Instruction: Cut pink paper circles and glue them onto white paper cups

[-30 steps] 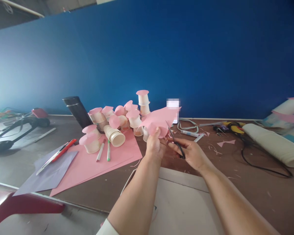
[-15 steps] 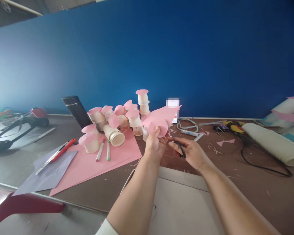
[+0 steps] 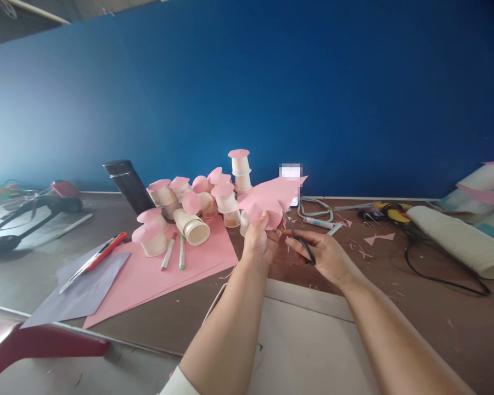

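A piece of pink paper [image 3: 271, 192] is pinched in my left hand [image 3: 260, 241], the thumb lying on top of it. Black-handled scissors [image 3: 299, 241] are gripped in my right hand [image 3: 327, 255], their blades pointing up at the paper's right side. Part of the blades is hidden by the paper. Just left of the paper stand several paper cups [image 3: 226, 203] capped with pink paper pieces, some stacked in pairs. A nested stack of paper cups [image 3: 191, 227] lies on its side on pink sheets [image 3: 206, 258].
Two markers [image 3: 181, 252] lie on the pink sheets. A red utility knife [image 3: 94, 260] rests on grey paper [image 3: 78, 302]. Behind stands a black flask [image 3: 128, 186]. To the right are a long cup stack [image 3: 453, 238], a black cable [image 3: 432, 278] and paper scraps [image 3: 379, 239]. A cardboard box [image 3: 308, 340] is below my arms.
My right hand and the scissors have shifted slightly to the right. The pink paper's right tip has moved a little right and up. My left hand keeps its hold.
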`<move>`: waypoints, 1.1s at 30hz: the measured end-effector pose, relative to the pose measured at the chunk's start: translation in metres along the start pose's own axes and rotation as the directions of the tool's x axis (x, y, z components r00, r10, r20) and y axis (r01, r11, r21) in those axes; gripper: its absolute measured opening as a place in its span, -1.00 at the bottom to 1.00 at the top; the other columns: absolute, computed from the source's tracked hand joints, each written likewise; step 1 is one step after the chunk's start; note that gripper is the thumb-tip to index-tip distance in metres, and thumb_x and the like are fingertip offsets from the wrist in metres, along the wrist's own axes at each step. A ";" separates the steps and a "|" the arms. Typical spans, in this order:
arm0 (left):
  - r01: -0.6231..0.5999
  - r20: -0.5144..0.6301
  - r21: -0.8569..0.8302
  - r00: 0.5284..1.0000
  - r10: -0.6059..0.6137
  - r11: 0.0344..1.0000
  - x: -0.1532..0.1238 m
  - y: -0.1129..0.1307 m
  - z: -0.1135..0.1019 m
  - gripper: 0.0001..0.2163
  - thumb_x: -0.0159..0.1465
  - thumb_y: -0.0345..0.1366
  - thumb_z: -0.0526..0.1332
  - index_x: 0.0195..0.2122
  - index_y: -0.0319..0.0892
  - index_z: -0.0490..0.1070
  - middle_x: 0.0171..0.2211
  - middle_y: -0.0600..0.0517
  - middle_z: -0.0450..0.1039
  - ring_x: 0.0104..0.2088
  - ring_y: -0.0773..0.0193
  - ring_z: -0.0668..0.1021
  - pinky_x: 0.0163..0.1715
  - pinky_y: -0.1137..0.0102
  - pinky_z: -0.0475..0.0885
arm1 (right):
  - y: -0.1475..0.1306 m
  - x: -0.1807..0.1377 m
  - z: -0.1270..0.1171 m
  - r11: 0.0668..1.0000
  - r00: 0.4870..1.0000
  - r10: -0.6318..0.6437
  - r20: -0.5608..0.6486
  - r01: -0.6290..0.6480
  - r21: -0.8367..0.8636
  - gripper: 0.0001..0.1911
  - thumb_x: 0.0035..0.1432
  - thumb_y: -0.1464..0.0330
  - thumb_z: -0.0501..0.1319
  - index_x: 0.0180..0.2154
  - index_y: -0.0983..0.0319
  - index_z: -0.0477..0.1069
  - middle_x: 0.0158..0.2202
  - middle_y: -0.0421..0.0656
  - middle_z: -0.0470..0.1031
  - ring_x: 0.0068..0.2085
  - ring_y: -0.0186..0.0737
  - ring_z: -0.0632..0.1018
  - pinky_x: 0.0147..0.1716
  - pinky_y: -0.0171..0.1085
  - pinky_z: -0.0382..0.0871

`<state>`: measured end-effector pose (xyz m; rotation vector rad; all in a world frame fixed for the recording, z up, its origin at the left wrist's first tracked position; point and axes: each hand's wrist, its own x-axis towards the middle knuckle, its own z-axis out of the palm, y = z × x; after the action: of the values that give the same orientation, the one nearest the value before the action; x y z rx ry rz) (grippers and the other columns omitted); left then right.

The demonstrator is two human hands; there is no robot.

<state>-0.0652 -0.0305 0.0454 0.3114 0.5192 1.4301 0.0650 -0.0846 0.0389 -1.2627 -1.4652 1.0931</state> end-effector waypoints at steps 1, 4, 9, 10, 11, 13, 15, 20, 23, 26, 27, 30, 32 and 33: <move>-0.003 -0.003 0.003 1.000 0.003 1.000 0.000 0.000 0.000 -0.87 0.22 -0.42 0.26 -0.19 -0.22 0.43 -0.31 -0.02 0.54 -0.38 0.31 0.58 -0.35 0.42 0.49 | 0.001 0.000 0.000 1.000 1.000 0.002 -0.001 -0.002 0.002 -0.46 0.03 0.00 0.33 -0.04 0.20 0.58 -0.57 -0.25 0.33 -0.52 -0.31 0.35 -0.46 -0.28 0.25; -0.011 0.008 -0.004 1.000 0.011 1.000 0.000 0.001 -0.001 -0.84 0.20 -0.42 0.28 -0.18 -0.22 0.43 -0.25 -0.05 0.55 -0.32 0.28 0.60 -0.27 0.39 0.51 | 0.003 0.001 -0.001 1.000 1.000 0.004 -0.001 -0.004 0.009 -0.47 0.04 0.02 0.34 -0.04 0.20 0.57 -0.57 -0.26 0.34 -0.51 -0.33 0.35 -0.46 -0.29 0.25; -0.024 0.045 -0.022 0.999 0.025 0.999 -0.001 0.001 -0.001 -0.87 0.23 -0.45 0.23 -0.18 -0.23 0.42 -0.21 -0.08 0.55 -0.26 0.26 0.61 -0.22 0.36 0.54 | 0.002 0.000 -0.004 1.000 1.000 0.018 0.009 -0.019 0.014 -0.49 0.05 0.05 0.35 -0.03 0.19 0.57 -0.56 -0.27 0.34 -0.50 -0.34 0.35 -0.44 -0.30 0.27; -0.025 0.045 -0.023 0.999 0.026 0.999 -0.001 0.002 0.000 -0.88 0.24 -0.45 0.22 -0.19 -0.24 0.42 -0.19 -0.09 0.55 -0.26 0.26 0.61 -0.21 0.36 0.54 | 0.002 0.000 -0.005 1.000 1.000 0.025 0.011 -0.025 0.012 -0.49 0.05 0.05 0.35 -0.03 0.19 0.57 -0.55 -0.26 0.35 -0.50 -0.34 0.35 -0.44 -0.30 0.28; -0.023 0.039 -0.023 0.999 0.024 0.999 -0.002 0.002 0.000 -0.89 0.25 -0.46 0.21 -0.20 -0.25 0.43 -0.19 -0.10 0.55 -0.26 0.26 0.61 -0.21 0.36 0.54 | 0.002 0.000 -0.006 0.999 0.999 0.030 0.014 -0.030 0.008 -0.49 0.04 0.05 0.35 -0.03 0.18 0.57 -0.54 -0.26 0.35 -0.50 -0.34 0.36 -0.44 -0.30 0.28; -0.016 0.022 -0.021 1.000 0.016 1.000 -0.003 0.002 0.002 -0.91 0.25 -0.47 0.20 -0.22 -0.26 0.43 -0.18 -0.11 0.55 -0.25 0.26 0.61 -0.20 0.37 0.54 | 0.002 0.000 -0.008 0.999 0.999 0.032 0.020 -0.032 -0.003 -0.49 0.04 0.04 0.36 -0.03 0.18 0.57 -0.53 -0.26 0.36 -0.50 -0.34 0.36 -0.44 -0.30 0.28; -0.005 0.005 -0.012 1.000 0.005 1.000 -0.004 0.003 0.003 -0.91 0.25 -0.47 0.20 -0.22 -0.27 0.43 -0.19 -0.11 0.56 -0.25 0.27 0.61 -0.19 0.37 0.54 | 0.001 -0.001 -0.010 0.999 0.999 0.031 0.025 -0.031 -0.012 -0.48 0.04 0.05 0.36 -0.02 0.18 0.57 -0.54 -0.26 0.36 -0.50 -0.34 0.35 -0.44 -0.30 0.28; 0.001 -0.011 0.015 1.000 0.000 1.000 -0.005 0.005 0.004 -0.84 0.22 -0.46 0.25 -0.16 -0.25 0.42 -0.20 -0.11 0.55 -0.21 0.24 0.61 -0.15 0.33 0.53 | 0.000 -0.001 -0.012 0.998 0.998 0.057 0.028 -0.057 -0.014 -0.48 0.03 0.06 0.37 -0.01 0.19 0.56 -0.57 -0.27 0.37 -0.50 -0.35 0.36 -0.45 -0.31 0.29; 0.000 -0.010 0.020 1.000 0.000 1.000 -0.005 0.005 0.004 -0.81 0.21 -0.46 0.26 -0.14 -0.25 0.41 -0.17 -0.12 0.55 -0.20 0.23 0.61 -0.15 0.32 0.54 | 0.000 -0.001 -0.013 0.998 0.997 0.067 0.034 -0.067 -0.006 -0.47 0.01 0.07 0.38 -0.02 0.19 0.56 -0.56 -0.26 0.39 -0.50 -0.34 0.37 -0.45 -0.31 0.30; -0.014 -0.008 0.009 1.000 0.014 1.000 -0.005 0.005 0.005 -0.85 0.24 -0.48 0.22 -0.15 -0.25 0.41 -0.16 -0.13 0.55 -0.20 0.24 0.61 -0.16 0.34 0.53 | 0.002 -0.001 -0.014 0.998 0.997 0.061 0.038 -0.061 0.006 -0.47 0.01 0.08 0.39 -0.01 0.19 0.56 -0.53 -0.25 0.42 -0.50 -0.34 0.38 -0.45 -0.31 0.31; -0.014 -0.010 0.008 1.000 0.014 1.000 -0.005 0.005 0.005 -0.86 0.25 -0.48 0.20 -0.16 -0.25 0.41 -0.16 -0.12 0.55 -0.20 0.24 0.60 -0.16 0.34 0.53 | 0.002 0.000 -0.014 0.998 0.998 0.059 0.038 -0.060 0.011 -0.48 0.01 0.08 0.39 -0.01 0.18 0.56 -0.52 -0.25 0.43 -0.50 -0.35 0.37 -0.45 -0.31 0.31; -0.004 -0.019 0.019 1.000 0.004 1.000 -0.005 0.005 0.005 -0.87 0.26 -0.48 0.19 -0.17 -0.25 0.42 -0.17 -0.11 0.55 -0.19 0.23 0.60 -0.16 0.33 0.53 | 0.004 0.000 -0.015 0.998 0.997 0.060 0.041 -0.061 0.007 -0.49 0.02 0.08 0.38 -0.02 0.18 0.56 -0.51 -0.25 0.43 -0.50 -0.35 0.37 -0.45 -0.31 0.30; 0.005 -0.017 0.034 1.000 -0.004 0.999 -0.004 0.005 0.004 -0.88 0.25 -0.47 0.21 -0.18 -0.26 0.43 -0.19 -0.11 0.56 -0.21 0.22 0.61 -0.16 0.33 0.53 | 0.004 0.000 -0.015 0.998 0.997 0.061 0.045 -0.060 -0.009 -0.50 0.03 0.08 0.38 -0.03 0.17 0.56 -0.51 -0.25 0.44 -0.49 -0.34 0.37 -0.45 -0.30 0.31; 0.010 -0.017 0.041 1.000 -0.010 0.999 -0.003 0.005 0.004 -0.89 0.25 -0.46 0.21 -0.20 -0.26 0.44 -0.21 -0.10 0.56 -0.22 0.22 0.61 -0.16 0.33 0.53 | 0.004 0.000 -0.016 0.998 0.997 0.057 0.046 -0.057 -0.013 -0.50 0.03 0.08 0.37 -0.02 0.17 0.56 -0.50 -0.24 0.45 -0.49 -0.34 0.38 -0.45 -0.30 0.31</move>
<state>-0.0679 -0.0328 0.0517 0.3296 0.5637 1.4147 0.0810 -0.0833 0.0383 -1.3023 -1.4798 1.1601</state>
